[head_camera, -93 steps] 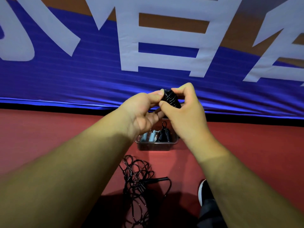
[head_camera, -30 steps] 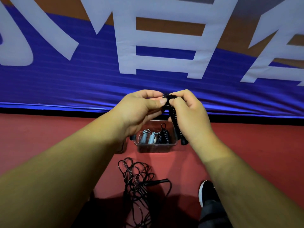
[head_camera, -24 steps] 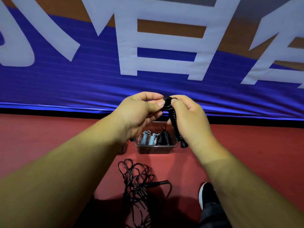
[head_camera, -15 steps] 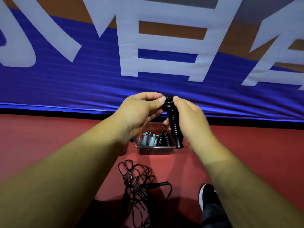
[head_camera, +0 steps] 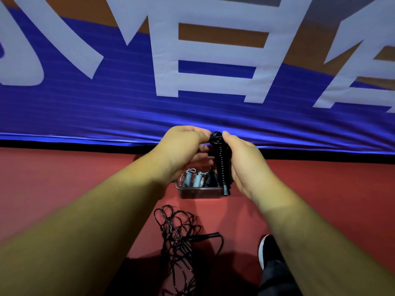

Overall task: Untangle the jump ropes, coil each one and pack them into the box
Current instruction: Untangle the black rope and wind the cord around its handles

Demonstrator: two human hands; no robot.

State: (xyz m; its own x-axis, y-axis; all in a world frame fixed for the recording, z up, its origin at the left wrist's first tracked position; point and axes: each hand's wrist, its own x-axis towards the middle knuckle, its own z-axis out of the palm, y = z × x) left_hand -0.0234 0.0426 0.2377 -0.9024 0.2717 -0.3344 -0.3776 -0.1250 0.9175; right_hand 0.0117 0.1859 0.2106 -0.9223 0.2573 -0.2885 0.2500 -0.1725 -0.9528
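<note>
A black jump rope bundle (head_camera: pixel 222 163), cord wound tightly round its handles, hangs upright between both hands above the box. My right hand (head_camera: pixel 245 165) grips its side, thumb at the top. My left hand (head_camera: pixel 181 150) pinches the bundle's top end. Below stands the clear plastic box (head_camera: pixel 198 192) on the red floor, holding two pale blue coiled ropes (head_camera: pixel 192 178) and a black coiled one (head_camera: pixel 210 179). A tangled black jump rope (head_camera: pixel 177 236) lies loose on the floor nearer to me.
A blue banner (head_camera: pixel 106 107) with large white characters hangs along the back, ending at a black strip above the floor. My black shoe with white sole (head_camera: pixel 267 251) stands at the lower right beside the tangle.
The wound black rope has turned from tilted to upright and sunk slightly toward the box. Both hands stayed on it, the left at the top end.
</note>
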